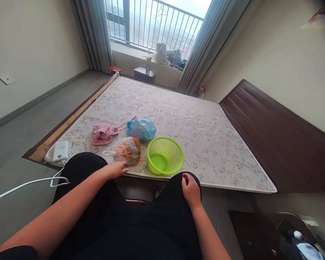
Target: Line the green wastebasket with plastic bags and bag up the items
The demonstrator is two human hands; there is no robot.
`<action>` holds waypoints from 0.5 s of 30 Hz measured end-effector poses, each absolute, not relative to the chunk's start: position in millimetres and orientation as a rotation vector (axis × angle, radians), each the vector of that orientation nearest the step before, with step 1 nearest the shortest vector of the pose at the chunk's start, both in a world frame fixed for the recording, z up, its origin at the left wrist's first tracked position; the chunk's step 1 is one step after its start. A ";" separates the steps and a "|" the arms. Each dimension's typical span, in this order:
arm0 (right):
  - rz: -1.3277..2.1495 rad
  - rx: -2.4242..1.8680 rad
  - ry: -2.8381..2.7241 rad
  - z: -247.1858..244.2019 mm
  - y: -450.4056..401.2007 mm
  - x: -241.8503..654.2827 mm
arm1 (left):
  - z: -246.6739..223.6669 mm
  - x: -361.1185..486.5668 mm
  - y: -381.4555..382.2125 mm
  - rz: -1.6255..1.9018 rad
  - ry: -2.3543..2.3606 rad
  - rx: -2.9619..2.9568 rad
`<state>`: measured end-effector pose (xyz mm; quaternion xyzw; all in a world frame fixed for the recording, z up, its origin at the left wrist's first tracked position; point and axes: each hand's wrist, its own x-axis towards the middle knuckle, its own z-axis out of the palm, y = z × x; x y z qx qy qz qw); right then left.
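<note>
My left hand (pixel 117 170) rests by the mattress edge, fingers loosely curled with nothing visible in them, just below a clear plastic bag with orange print (pixel 127 151). My right hand (pixel 191 187) lies on my right thigh, its fingers curled in and nothing seen in them. An empty green basket (pixel 162 169) stands on the mattress between and beyond the hands. Behind the printed bag sits a tied blue plastic bag (pixel 142 129) with red strings. A crumpled pink cloth (pixel 103 133) lies to the left of both bags.
The patterned mattress (pixel 200 119) fills the middle, with a wooden bed rail (pixel 73 121) at left and a dark headboard (pixel 276 137) at right. A white device (pixel 61 151) with a cable sits at the near left corner. A dark cabinet (pixel 249 231) holds items at lower right.
</note>
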<state>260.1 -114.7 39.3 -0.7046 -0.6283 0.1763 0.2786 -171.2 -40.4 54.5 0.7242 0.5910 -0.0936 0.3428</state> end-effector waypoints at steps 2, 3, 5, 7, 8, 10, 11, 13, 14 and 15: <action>0.481 -1.890 -1.657 40.3 -114.8 259.4 | 53.5 -167.0 -40.6 -0.369 1.518 1.879; 0.490 -1.892 -1.636 40.3 -114.8 259.5 | 53.0 -164.9 -42.4 -0.414 1.502 1.882; 0.518 -1.906 -1.587 39.3 -114.0 260.4 | 51.7 -161.8 -46.2 -0.452 1.467 1.882; 0.553 -1.921 -1.532 37.4 -110.9 261.8 | 49.8 -159.8 -46.6 -0.434 1.440 1.883; 0.572 -1.921 -1.508 36.5 -108.2 262.4 | 48.6 -158.9 -44.8 -0.413 1.428 1.886; 0.604 -1.911 -1.467 35.1 -101.1 262.8 | 45.6 -156.2 -36.9 -0.349 1.392 1.896; 0.616 -1.900 -1.454 34.6 -96.9 262.4 | 43.7 -154.1 -31.2 -0.304 1.372 1.901; 0.632 -1.876 -1.457 33.9 -88.6 260.6 | 39.9 -148.0 -17.7 -0.207 1.360 1.901; 0.635 -1.866 -1.471 33.4 -85.0 259.4 | 38.4 -144.4 -10.3 -0.156 1.373 1.903; 0.634 -1.857 -1.490 32.9 -82.0 258.1 | 37.5 -140.8 -2.9 -0.107 1.395 1.908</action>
